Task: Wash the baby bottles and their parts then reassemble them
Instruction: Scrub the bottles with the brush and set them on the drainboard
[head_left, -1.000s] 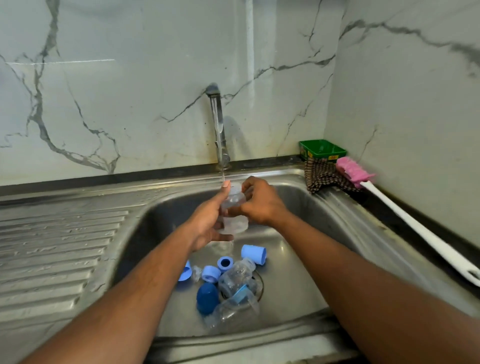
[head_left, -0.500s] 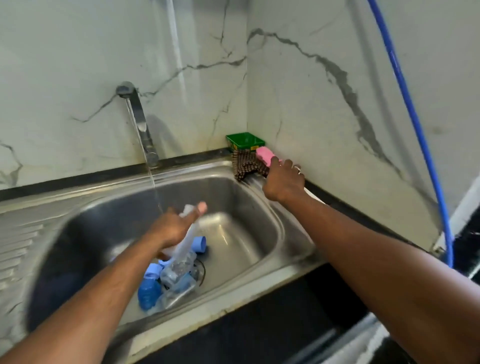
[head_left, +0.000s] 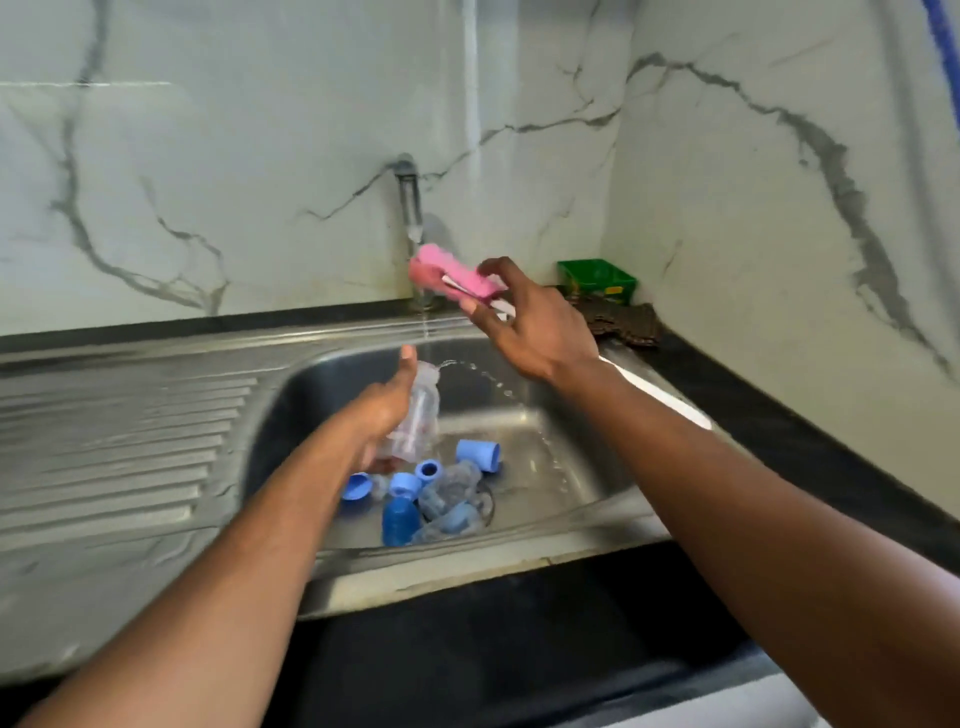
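Head view: the sink (head_left: 524, 384) basin occupies the centre, bounded by the ribbed drainboard (head_left: 119, 447) on the left, the marble wall behind and a black counter (head_left: 810, 441) on the right. Open basin floor remains to the right of the loose parts; the front rim lies below both forearms.

The left hand (head_left: 384, 410) grips a clear bottle (head_left: 421, 415) over the basin, under the water stream from the tap (head_left: 409, 208). The bottle's long axis runs nearly upright, its mouth end pointing up toward the tap and tilted slightly right. Water arcs off it to the right.

The right hand (head_left: 535, 322) holds the brush (head_left: 452, 278) by its white handle, fingers curled round it; the pink head points left, just in front of the tap, with the brush's long axis running from upper left to lower right.

Compared with half a second ago, the right hand has left the corner by the green tray (head_left: 597, 278) and lifted the brush above the basin.

Blue caps (head_left: 478, 454), rings and a second bottle (head_left: 452, 486) lie clustered on the basin floor near the drain.
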